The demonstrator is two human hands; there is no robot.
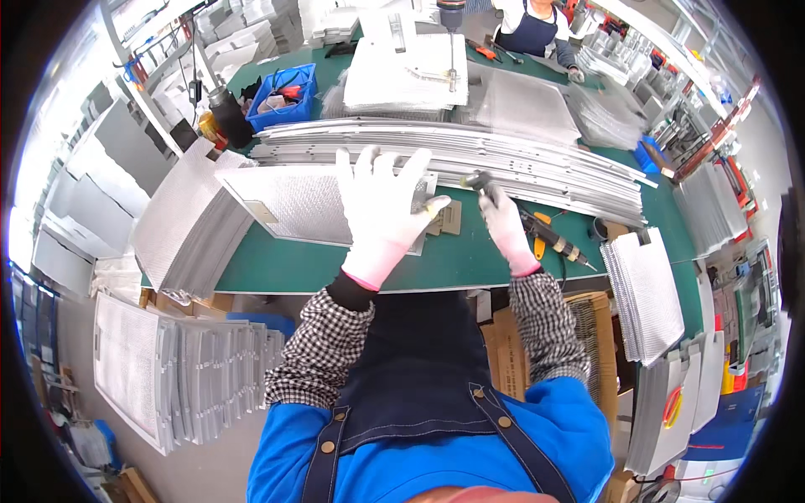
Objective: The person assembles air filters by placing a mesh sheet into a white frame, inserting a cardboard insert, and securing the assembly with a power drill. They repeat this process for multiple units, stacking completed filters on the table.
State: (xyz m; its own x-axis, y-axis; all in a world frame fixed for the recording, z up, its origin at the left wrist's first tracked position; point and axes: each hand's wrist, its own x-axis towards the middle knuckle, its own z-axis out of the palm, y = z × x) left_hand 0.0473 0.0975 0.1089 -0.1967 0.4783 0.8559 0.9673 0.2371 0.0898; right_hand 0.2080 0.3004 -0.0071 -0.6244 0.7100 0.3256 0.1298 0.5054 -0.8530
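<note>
My left hand (381, 210), in a white glove, is open with fingers spread over the right part of a silver framed mesh panel (302, 201). Whether the palm presses on the panel is hidden. My right hand (503, 222), also gloved, is closed around a small hammer; its dark hammer head (478, 178) points left above the fingers. Between the hands, a beige notched block (450, 218) lies at the panel's right end. Just right of my right hand lie a power screwdriver (558, 239) and a tool with yellow-orange handles (540, 245).
Long metal strips (579, 176) lie across the green table (335, 270) beyond my hands. Stacked mesh panels stand left (180, 218) and right (641, 293). Behind are a blue basket (285, 96), a black bottle (229, 116) and a hanging driver (451, 17). A co-worker (530, 33) stands opposite.
</note>
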